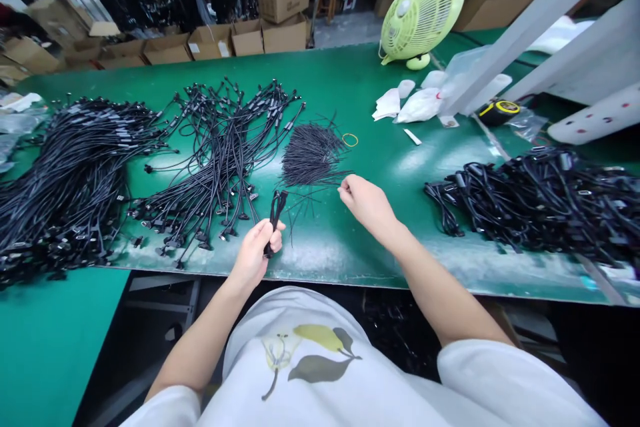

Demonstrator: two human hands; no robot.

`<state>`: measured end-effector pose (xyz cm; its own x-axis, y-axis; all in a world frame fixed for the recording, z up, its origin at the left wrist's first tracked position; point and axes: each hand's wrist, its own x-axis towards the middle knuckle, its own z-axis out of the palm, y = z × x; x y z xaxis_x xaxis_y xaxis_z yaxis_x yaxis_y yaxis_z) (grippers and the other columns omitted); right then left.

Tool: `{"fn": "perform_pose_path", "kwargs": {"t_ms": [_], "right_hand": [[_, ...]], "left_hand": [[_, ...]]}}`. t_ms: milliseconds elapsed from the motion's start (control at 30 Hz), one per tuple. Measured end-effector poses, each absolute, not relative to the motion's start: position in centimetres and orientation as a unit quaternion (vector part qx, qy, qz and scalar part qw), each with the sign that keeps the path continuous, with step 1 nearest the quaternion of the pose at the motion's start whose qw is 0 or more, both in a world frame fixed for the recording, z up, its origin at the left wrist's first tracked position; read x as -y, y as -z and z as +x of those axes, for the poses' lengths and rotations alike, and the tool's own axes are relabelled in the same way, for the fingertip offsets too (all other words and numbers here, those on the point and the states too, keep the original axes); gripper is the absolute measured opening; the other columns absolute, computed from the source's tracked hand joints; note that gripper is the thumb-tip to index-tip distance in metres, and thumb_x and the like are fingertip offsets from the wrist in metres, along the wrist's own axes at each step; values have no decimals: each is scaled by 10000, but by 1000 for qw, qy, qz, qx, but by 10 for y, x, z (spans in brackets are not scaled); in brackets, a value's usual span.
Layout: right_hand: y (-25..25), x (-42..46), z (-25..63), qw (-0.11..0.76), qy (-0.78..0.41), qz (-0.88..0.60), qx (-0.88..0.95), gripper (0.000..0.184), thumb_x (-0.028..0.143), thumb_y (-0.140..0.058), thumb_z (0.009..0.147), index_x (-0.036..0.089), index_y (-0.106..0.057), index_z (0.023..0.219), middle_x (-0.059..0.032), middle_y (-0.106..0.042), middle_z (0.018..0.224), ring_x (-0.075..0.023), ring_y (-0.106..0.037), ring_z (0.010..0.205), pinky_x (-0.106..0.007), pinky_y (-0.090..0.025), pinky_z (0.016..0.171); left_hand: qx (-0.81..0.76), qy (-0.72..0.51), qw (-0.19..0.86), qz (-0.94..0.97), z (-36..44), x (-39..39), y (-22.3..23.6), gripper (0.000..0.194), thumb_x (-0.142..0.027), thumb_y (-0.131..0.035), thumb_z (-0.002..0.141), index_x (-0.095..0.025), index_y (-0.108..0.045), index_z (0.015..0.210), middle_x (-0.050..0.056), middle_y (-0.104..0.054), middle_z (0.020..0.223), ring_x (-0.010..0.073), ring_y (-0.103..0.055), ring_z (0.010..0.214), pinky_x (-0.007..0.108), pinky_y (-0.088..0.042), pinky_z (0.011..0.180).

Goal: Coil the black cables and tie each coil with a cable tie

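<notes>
My left hand (255, 250) is closed around a folded black cable (275, 210), whose looped end sticks up above the fingers. Near the middle of the green table, my right hand (367, 203) is closed in a pinch at the right side of a pile of thin black twist ties (311, 153). Dark ends of the ties reach its fingertips, which seem to hold one; the grip itself is partly hidden. A few loose ties lie between my hands. Left of the pile spreads a heap of unbundled black cables (220, 153) with metal plugs.
A larger cable heap (85, 160) covers the left side. Bundled cables (540, 200) are piled at the right. Beyond them are a tape measure (499, 112), crumpled white wrapping (420, 105) and a green fan (425, 10). A yellow rubber band (350, 140) lies beside the ties.
</notes>
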<state>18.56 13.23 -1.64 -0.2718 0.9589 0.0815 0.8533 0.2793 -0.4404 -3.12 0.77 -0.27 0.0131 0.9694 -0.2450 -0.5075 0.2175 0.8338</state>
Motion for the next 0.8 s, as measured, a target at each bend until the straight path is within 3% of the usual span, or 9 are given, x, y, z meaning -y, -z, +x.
{"fn": "perform_pose_path", "kwargs": {"t_ms": [133,200,300,400,533,600,667,733,800], "right_hand": [[8,-76,168,275,-460,-442,719,199,338,-496,893,187,-584,987,28,-569,660,-129,-538,560,-259,-422,615],[9,-54,153,275,-485,-399,728,210,334,-493,897,191,-604,1004,16,-586,728,-117,-531,562,-255,-424,605],[9,-37,139,253,-313,-393,826,224,284,-434,935,178,-630,910,-40,-601,794,-143,-550,679,-275,-413,659],[0,-41,137,214,-101,-315,919,299,209,-343,963,168,-635,919,-94,-623,858,-188,-553,808,-319,-394,724],[-15,-59,136,189,73,-114,973,304,123,-314,954,136,-618,959,-136,-623,1027,-212,-530,941,-350,-384,751],[-21,-65,133,161,138,-57,975,286,104,-319,954,127,-603,934,-112,-609,923,-195,-522,846,-345,-372,703],[-25,-67,130,129,190,-18,973,266,96,-332,948,120,-597,938,-85,-578,853,-183,-505,767,-339,-356,660],[-28,-66,128,97,234,0,967,254,87,-357,927,108,-610,933,-86,-561,836,-192,-501,753,-343,-344,638],[-30,-64,126,69,274,3,959,253,73,-385,891,99,-636,883,-94,-548,799,-206,-495,746,-351,-330,621]], "left_hand": [[-393,-541,685,290,-18,-8,7,447,-432,-660,819,-147,-570,1151,-60,-402,590,71,-332,522,208,-265,515],[-417,-544,648,333,-13,-10,11,417,-440,-602,857,-139,-592,1145,-54,-412,599,79,-349,536,217,-291,534],[-503,-524,531,436,-16,-12,17,384,-404,-520,906,-154,-617,1180,-22,-508,659,106,-436,593,234,-369,602],[-546,-470,422,550,-23,-10,19,367,-299,-485,913,-208,-608,1246,42,-657,887,167,-584,821,281,-444,797],[-537,-425,379,622,-32,-8,19,357,-205,-442,892,-230,-652,1180,69,-688,1059,233,-564,1112,362,-391,1010],[-532,-416,426,602,-36,-9,20,319,-215,-473,864,-208,-679,1107,56,-698,942,222,-593,1005,350,-430,954],[-521,-417,509,544,-38,-11,23,271,-266,-526,824,-165,-692,1012,22,-648,747,171,-580,756,287,-475,759],[-502,-425,588,472,-38,-13,25,268,-340,-580,782,-127,-681,909,-24,-523,593,108,-459,562,219,-391,559],[-483,-438,631,420,-37,-16,27,294,-395,-626,740,-115,-651,826,-50,-437,554,74,-367,503,198,-291,488]]}}
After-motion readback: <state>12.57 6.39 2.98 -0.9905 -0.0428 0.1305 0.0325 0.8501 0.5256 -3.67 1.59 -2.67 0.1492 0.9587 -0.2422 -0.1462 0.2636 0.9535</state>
